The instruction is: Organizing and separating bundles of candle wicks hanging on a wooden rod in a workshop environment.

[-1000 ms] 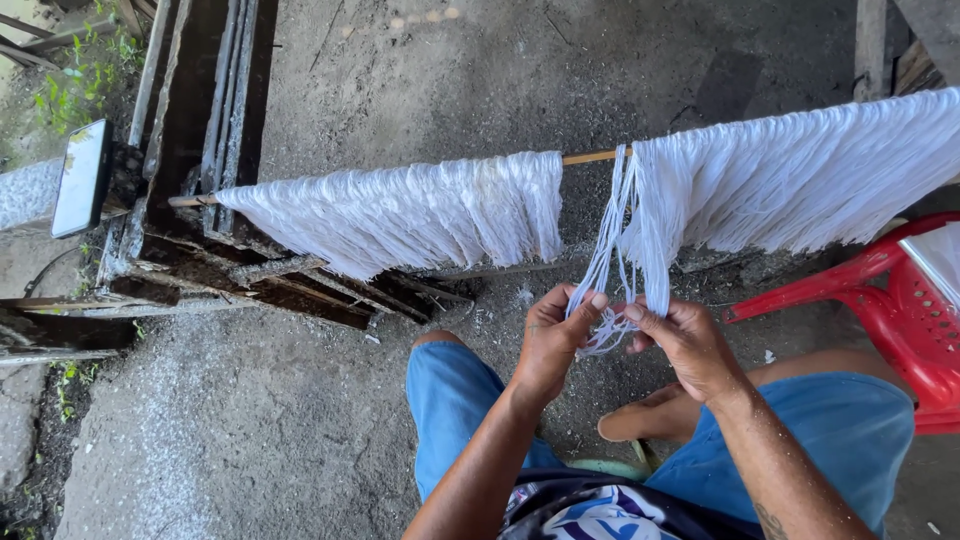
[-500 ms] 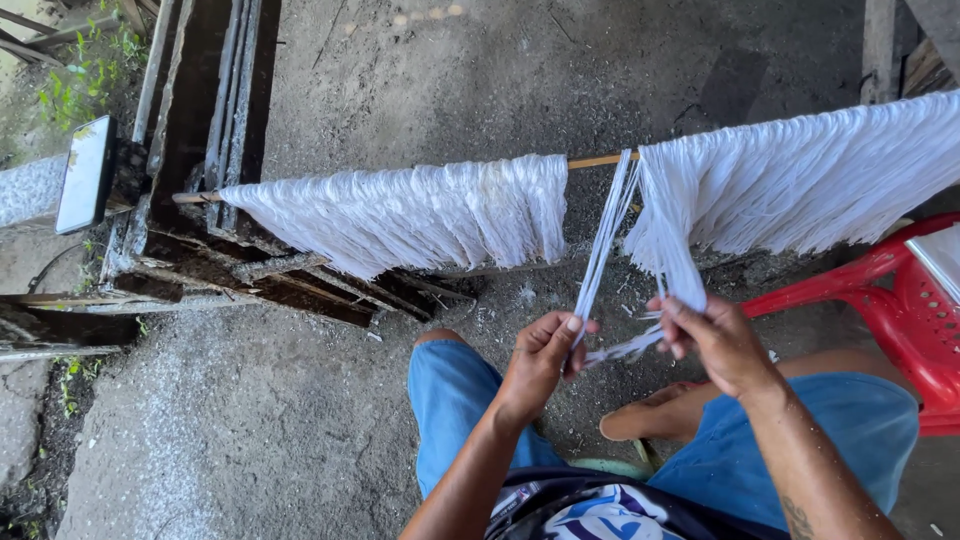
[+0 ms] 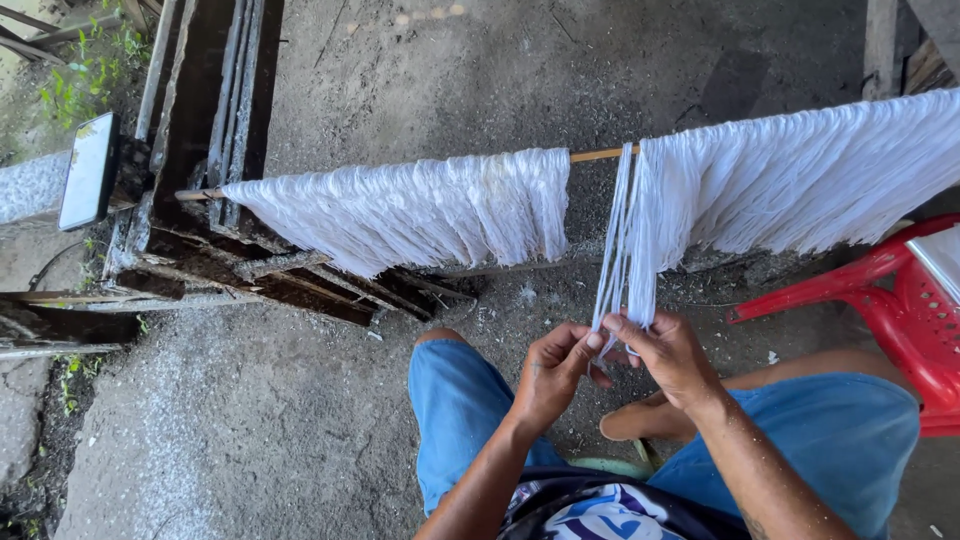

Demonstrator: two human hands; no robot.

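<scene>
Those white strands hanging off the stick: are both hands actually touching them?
Touching. In the head view the left hand and right hand meet at the lower end of the pulled-down white strands, fingers pinched around them with no gap showing.

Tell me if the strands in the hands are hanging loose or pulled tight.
Pulled tight: the strands run straight from the stick to both hands.

We saw red plastic chair (image 3: 905,330) at right, phone (image 3: 86,171) propped at left, dark wooden beams (image 3: 215,100), weeds (image 3: 85,70).

red chair (image 3: 900,300) cut off, strand ends (image 3: 610,330) hidden
</scene>
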